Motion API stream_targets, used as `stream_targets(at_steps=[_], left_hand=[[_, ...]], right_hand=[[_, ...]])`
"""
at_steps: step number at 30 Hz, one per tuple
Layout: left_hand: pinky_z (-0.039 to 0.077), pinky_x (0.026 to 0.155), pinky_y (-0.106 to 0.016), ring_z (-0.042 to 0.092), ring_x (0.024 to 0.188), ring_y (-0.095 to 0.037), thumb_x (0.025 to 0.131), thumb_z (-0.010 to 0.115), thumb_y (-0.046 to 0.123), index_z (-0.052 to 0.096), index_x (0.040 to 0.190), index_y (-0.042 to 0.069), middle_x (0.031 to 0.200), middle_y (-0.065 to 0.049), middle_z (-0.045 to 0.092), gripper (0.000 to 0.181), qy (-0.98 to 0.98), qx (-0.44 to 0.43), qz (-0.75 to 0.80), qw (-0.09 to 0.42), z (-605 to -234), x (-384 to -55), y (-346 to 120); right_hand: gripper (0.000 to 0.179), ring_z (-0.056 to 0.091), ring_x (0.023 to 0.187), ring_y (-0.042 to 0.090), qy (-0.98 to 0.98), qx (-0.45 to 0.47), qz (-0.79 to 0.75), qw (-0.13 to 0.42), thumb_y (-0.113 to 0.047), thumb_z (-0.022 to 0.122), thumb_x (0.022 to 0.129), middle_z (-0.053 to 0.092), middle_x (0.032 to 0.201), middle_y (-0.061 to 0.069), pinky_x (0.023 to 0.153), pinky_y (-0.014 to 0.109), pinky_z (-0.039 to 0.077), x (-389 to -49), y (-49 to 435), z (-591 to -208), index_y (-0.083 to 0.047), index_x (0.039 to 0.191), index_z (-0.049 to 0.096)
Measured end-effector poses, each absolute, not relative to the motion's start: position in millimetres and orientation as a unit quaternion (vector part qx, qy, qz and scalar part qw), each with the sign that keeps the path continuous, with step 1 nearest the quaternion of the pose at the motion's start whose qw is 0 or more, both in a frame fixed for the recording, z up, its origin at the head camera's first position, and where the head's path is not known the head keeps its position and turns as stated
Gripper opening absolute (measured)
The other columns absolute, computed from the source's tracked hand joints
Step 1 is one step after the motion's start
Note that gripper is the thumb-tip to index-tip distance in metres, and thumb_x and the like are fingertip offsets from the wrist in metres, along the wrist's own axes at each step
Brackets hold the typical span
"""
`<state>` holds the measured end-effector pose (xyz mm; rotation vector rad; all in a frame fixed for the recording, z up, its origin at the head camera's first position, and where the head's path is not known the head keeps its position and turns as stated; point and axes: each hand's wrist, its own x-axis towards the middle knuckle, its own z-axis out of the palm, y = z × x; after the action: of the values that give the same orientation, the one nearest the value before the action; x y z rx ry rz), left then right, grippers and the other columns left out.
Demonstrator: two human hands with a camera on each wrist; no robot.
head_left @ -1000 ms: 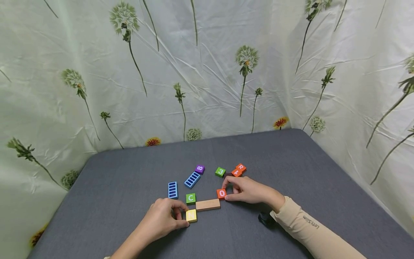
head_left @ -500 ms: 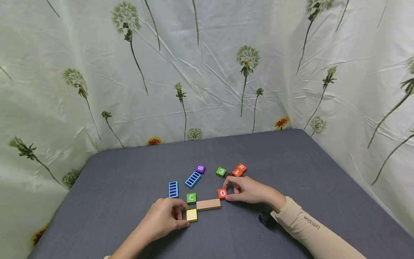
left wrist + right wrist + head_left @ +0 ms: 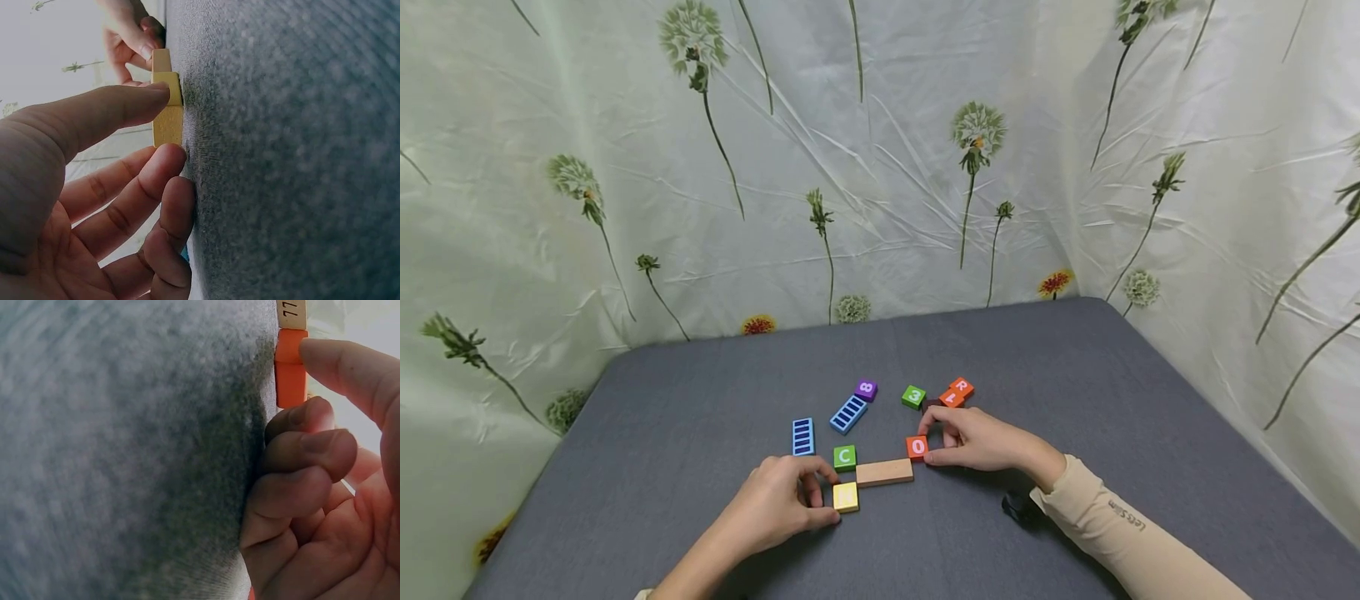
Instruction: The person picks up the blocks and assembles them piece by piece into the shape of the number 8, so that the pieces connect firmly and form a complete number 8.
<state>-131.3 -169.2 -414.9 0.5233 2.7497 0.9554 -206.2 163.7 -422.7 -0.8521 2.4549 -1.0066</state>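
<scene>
My left hand (image 3: 778,504) pinches a yellow letter block (image 3: 846,497) on its left side, thumb at the near corner and fingertips at the far one. In the left wrist view the yellow block (image 3: 167,128) sits low at the grey cloth. An orange-red block marked with a white O or 0 (image 3: 917,447) is held by my right hand (image 3: 981,442), thumb and forefinger at its right corners. The right wrist view shows that orange block (image 3: 291,384) beside a printed wooden edge (image 3: 291,315). Between the two held blocks lies a plain wooden bar (image 3: 884,472), and a green C block (image 3: 845,457) is behind the yellow one.
Two blue barred blocks (image 3: 802,437) lie farther left, one touching a purple 8 block (image 3: 866,390). Beyond my right hand are a green 3 block (image 3: 913,397) and two orange blocks (image 3: 961,387), partly over a dark piece. A black object (image 3: 1017,507) sits under the right wrist.
</scene>
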Motion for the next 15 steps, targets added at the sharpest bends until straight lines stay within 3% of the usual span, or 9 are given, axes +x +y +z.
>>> stream_targets(at_steps=[15], left_hand=[[0.042, 0.054, -0.023, 0.053, 0.059, -0.002, 0.081, 0.095, 0.022, 0.076, 0.101, 0.021, 0.072, 0.014, 0.063, 0.028, 0.923, 0.181, 0.326, 0.098, -414.5, -131.6, -168.8]], right_hand=[[0.036, 0.045, 0.058, 0.002, 0.870, -0.289, -0.361, 0.173, -0.031, 0.080, 0.098, 0.054, 0.069, -0.011, 0.059, 0.021, 0.037, -205.9, 164.4, -424.5, -0.013, 0.124, 0.062]])
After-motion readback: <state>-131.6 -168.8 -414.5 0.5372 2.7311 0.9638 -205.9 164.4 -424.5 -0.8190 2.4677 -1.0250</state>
